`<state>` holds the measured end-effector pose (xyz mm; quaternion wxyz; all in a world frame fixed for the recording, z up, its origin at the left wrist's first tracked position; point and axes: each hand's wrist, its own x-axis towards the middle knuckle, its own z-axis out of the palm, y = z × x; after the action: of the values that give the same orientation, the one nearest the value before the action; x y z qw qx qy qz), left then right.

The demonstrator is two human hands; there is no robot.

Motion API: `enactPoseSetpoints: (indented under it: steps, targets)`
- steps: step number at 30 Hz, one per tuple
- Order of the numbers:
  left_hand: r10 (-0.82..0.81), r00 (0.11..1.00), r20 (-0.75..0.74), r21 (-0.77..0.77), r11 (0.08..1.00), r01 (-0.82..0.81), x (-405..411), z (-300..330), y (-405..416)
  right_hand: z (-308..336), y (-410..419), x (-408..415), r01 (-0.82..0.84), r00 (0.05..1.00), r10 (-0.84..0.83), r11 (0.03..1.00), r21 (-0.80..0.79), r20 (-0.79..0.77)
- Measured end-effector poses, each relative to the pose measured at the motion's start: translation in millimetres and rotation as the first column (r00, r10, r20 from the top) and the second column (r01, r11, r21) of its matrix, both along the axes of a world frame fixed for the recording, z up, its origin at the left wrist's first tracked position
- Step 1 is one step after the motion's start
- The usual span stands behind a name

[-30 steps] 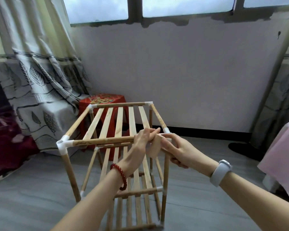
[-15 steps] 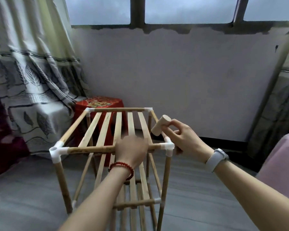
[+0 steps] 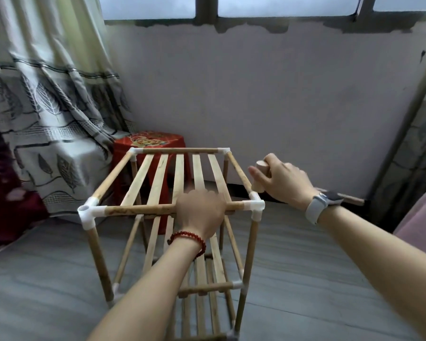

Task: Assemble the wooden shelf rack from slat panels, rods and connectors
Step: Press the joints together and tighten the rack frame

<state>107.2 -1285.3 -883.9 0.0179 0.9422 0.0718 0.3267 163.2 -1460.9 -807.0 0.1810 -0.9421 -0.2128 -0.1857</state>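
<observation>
Beside the red stool [image 3: 149,143] stands the wooden rack [image 3: 177,207], upright on the grey floor [image 3: 305,279], its top tier of slats [image 3: 180,178] framed by rods and white corner connectors. My left hand [image 3: 201,214] grips the front top rod [image 3: 138,209], fingers curled over it just left of the front right connector [image 3: 255,206], steadying the frame. My right hand [image 3: 279,182] holds a small wooden mallet [image 3: 260,177] by its head, fingers wrapped round it, raised just above and to the right of that same connector; the handle seems to run back under my wrist, though my watch hides most of it.

I judge the rack nearly built: two tiers show joined, and the front left connector [image 3: 87,212] has an open socket facing up, so either more uprights follow or the top stays as it is. The step in hand looks like tapping the joints home. Next I should bring the mallet squarely down on the front right connector while my left grip keeps the rod from bouncing, and keep those fingers away from the strike.
</observation>
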Motion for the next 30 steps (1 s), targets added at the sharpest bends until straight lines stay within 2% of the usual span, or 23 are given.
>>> enactPoseSetpoints:
  steps: [2,3,5,6,7,9,11,12,13,14,15,16,17,18,19,20,21,22,24,25,26,28,30]
  targets:
    - [-0.033,0.991,0.130,-0.030,0.999,0.038,-2.2,-6.2,-1.3,20.0,-0.5,3.1,0.036,0.995,-0.035,0.999,-0.008,0.090]
    - [-0.039,0.979,0.198,-0.036,0.998,0.047,-3.5,-11.8,-2.5,27.1,-2.1,4.5,0.036,0.986,-0.050,0.995,0.090,0.160]
    - [-0.028,0.961,0.276,-0.014,0.999,0.033,-6.1,-27.1,-5.3,27.5,-5.5,0.1,-0.043,0.939,-0.093,0.924,0.381,0.332]
    - [-0.029,0.957,0.288,0.017,1.000,0.026,-6.7,-34.3,-5.4,18.0,-5.8,-6.1,-0.050,0.929,-0.105,0.915,0.401,0.356]
    - [-0.034,0.957,0.290,0.048,0.999,0.021,-6.2,-39.6,-3.9,1.1,-3.8,-13.8,-0.025,0.946,-0.083,0.945,0.327,0.313]
    - [-0.045,0.955,0.293,0.090,0.996,0.020,-5.3,-43.6,0.8,-30.2,2.4,-25.6,-0.046,0.988,0.045,0.999,0.003,0.146]
    - [-0.042,0.950,0.310,0.104,0.995,0.010,-5.6,-42.6,1.9,-16.4,5.7,-17.6,-0.138,0.964,0.160,0.984,-0.116,0.212]
    - [-0.042,0.949,0.314,0.107,0.994,0.009,-6.0,-41.9,1.3,-1.6,6.5,-11.1,-0.135,0.953,0.147,0.989,-0.063,0.264]
    - [-0.048,0.947,0.316,0.109,0.994,0.014,-6.2,-42.3,0.6,14.4,5.2,-4.4,-0.119,0.948,0.083,0.988,0.102,0.307]
    - [-0.052,0.946,0.319,0.108,0.994,0.018,-7.0,-43.4,0.3,23.2,5.3,-1.4,-0.109,0.948,0.001,0.940,0.324,0.317]
    - [-0.055,0.947,0.318,0.105,0.994,0.023,-8.2,-44.3,0.3,19.5,3.0,-1.6,-0.081,0.958,-0.059,0.885,0.459,0.282]
    - [-0.058,0.947,0.317,0.104,0.994,0.026,-8.8,-44.4,0.8,5.2,1.7,-5.3,-0.039,0.967,-0.086,0.879,0.475,0.239]
    - [-0.058,0.947,0.316,0.105,0.994,0.026,-7.8,-43.0,1.8,-14.5,3.4,-12.4,0.016,0.980,-0.084,0.938,0.346,0.181]
    - [-0.057,0.950,0.306,0.105,0.994,0.026,-7.9,-41.7,2.0,-29.6,2.5,-16.0,0.029,0.993,-0.046,0.988,0.151,0.106]
    - [-0.059,0.953,0.296,0.106,0.994,0.028,-9.3,-41.3,0.8,-32.4,-2.1,-14.1,0.018,0.997,-0.016,1.000,-0.025,0.075]
    - [-0.057,0.953,0.297,0.105,0.994,0.026,-10.1,-41.2,0.1,-19.9,-3.9,-7.7,0.009,0.996,-0.002,0.996,-0.084,0.087]
    - [-0.058,0.953,0.298,0.106,0.994,0.028,-10.6,-42.2,-0.1,-3.4,-6.2,0.5,0.020,0.993,-0.014,0.998,-0.052,0.115]
    - [-0.066,0.952,0.299,0.108,0.994,0.035,-10.5,-43.5,-0.2,12.6,-9.0,4.7,0.005,0.985,-0.020,0.996,0.088,0.174]
    - [-0.068,0.953,0.296,0.100,0.994,0.039,-11.2,-46.6,0.4,24.4,-6.6,6.1,-0.083,0.961,-0.058,0.873,0.480,0.272]
    - [-0.064,0.954,0.294,0.094,0.995,0.038,-10.8,-46.7,0.4,14.2,-2.3,1.3,-0.096,0.961,-0.055,0.853,0.513,0.271]
    - [-0.062,0.956,0.287,0.089,0.995,0.038,-9.9,-45.4,0.1,-3.7,3.9,-7.0,-0.055,0.978,-0.036,0.906,0.420,0.206]
    - [-0.070,0.961,0.267,0.098,0.994,0.045,-10.8,-42.2,-1.0,-36.1,13.2,-17.2,-0.003,1.000,0.000,0.995,0.097,0.027]
    - [-0.084,0.960,0.267,0.100,0.993,0.059,-14.1,-40.9,-0.7,-31.1,17.3,-9.6,-0.008,0.999,0.011,0.999,-0.048,0.049]
